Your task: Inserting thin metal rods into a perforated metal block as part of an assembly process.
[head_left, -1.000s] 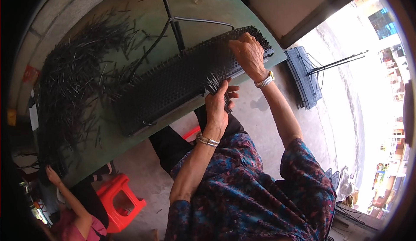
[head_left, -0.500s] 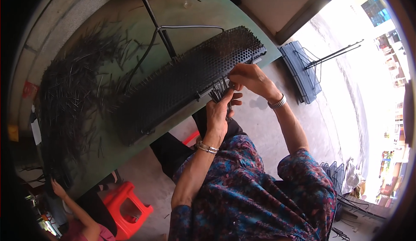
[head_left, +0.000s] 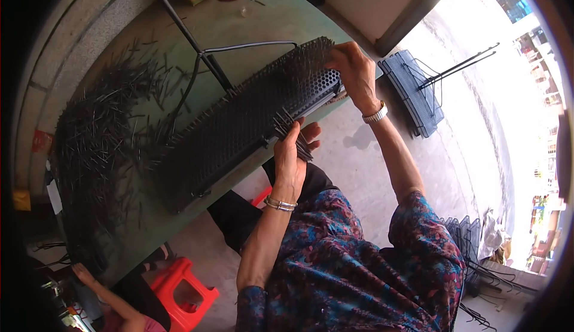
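Note:
A long black perforated panel (head_left: 233, 123), its surface dotted with holes, lies diagonally across the table. Short dark pins (head_left: 308, 57) stand upright along its far edge and thickly over its right end. Near the front edge, my left hand (head_left: 290, 158) is closed round a bundle of thin dark pins (head_left: 283, 120), some poking out past the fingers. My right hand (head_left: 357, 75) is at the panel's right end, fingertips pinched together beside the standing pins. Whatever sits between those fingertips is too small or hidden to make out.
A large heap of loose dark pins (head_left: 98, 129) covers the left of the green table (head_left: 263, 15). A metal rod frame (head_left: 179, 27) rises behind the panel. Another person's hand (head_left: 84, 274) is at lower left, near a red stool (head_left: 186, 290). A similar panel (head_left: 412, 93) stands on the floor.
My right hand has moved from beside the bundle up and right to the panel's right end. My left hand, still round the pins, has shifted slightly left and down.

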### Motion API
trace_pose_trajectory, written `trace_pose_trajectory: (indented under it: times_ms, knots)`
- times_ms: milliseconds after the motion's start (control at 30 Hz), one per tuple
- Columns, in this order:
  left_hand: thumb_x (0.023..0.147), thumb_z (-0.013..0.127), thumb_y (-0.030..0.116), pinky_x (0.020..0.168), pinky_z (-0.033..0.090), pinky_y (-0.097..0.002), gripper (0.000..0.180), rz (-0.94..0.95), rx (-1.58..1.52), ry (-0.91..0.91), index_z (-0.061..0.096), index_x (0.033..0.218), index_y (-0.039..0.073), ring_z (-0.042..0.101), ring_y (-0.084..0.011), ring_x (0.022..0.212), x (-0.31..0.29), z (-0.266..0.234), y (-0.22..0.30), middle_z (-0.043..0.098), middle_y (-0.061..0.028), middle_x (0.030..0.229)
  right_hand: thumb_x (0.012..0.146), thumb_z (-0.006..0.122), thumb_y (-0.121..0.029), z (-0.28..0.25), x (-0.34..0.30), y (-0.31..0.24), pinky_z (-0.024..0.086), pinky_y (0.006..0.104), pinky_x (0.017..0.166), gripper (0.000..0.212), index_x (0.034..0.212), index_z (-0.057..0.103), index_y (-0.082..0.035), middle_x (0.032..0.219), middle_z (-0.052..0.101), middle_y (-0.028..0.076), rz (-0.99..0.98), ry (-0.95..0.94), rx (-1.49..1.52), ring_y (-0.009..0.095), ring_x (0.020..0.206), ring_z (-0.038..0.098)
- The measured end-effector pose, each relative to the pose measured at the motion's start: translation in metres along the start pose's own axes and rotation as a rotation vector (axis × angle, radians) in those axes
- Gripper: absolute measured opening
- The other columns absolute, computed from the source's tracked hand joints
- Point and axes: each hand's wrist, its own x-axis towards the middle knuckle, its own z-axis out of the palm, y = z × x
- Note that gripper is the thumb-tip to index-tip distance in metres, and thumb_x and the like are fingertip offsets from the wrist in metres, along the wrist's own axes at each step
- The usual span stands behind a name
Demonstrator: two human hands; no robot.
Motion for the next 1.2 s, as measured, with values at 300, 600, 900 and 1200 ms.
trace_pose_trajectory:
  times_ms: [300, 600, 900, 1200]
  knots:
    - [0.098, 0.054, 0.026, 0.081, 0.051, -0.0366, 0.027, -0.016, -0.047, -0.031, 0.057, 0.117, 0.008, 0.066, -0.0207, 0.093, 0.000, -0.001, -0.002, 0.067, -0.0130, 0.102, 0.093, 0.055, -0.015, 0.004, -0.001, 0.003, 0.050, 0.0295, 0.061, 0.013, 0.097, 0.060, -0.004, 0.072, 0.069, 0.009, -0.167, 0.004, -0.138, 0.018, 0.067, 0.068]
    - [0.096, 0.057, 0.028, 0.074, 0.051, -0.0347, 0.026, -0.041, 0.009, 0.017, 0.061, 0.115, 0.009, 0.063, -0.0164, 0.081, 0.003, -0.008, -0.001, 0.066, -0.0091, 0.095, 0.093, 0.055, -0.016, 0.000, 0.002, -0.004, 0.050, 0.0301, 0.059, 0.014, 0.097, 0.060, -0.004, 0.069, 0.068, 0.008, -0.077, -0.038, -0.174, 0.018, 0.064, 0.067]
    - [0.096, 0.058, 0.027, 0.074, 0.051, -0.0338, 0.023, -0.022, -0.060, 0.068, 0.063, 0.109, 0.009, 0.063, -0.0157, 0.079, -0.001, 0.001, -0.004, 0.065, -0.0070, 0.092, 0.093, 0.055, -0.015, -0.002, 0.007, -0.002, 0.049, 0.0298, 0.060, 0.013, 0.096, 0.060, -0.003, 0.071, 0.069, 0.008, -0.189, -0.060, -0.151, 0.019, 0.066, 0.068]
    - [0.097, 0.057, 0.025, 0.071, 0.050, -0.0323, 0.021, 0.013, -0.046, 0.064, 0.062, 0.107, 0.007, 0.063, -0.0142, 0.078, -0.003, 0.001, -0.005, 0.066, -0.0065, 0.089, 0.093, 0.055, -0.014, -0.003, 0.005, 0.003, 0.049, 0.0302, 0.061, 0.012, 0.096, 0.060, -0.003, 0.072, 0.069, 0.008, -0.235, -0.110, -0.147, 0.019, 0.066, 0.066]
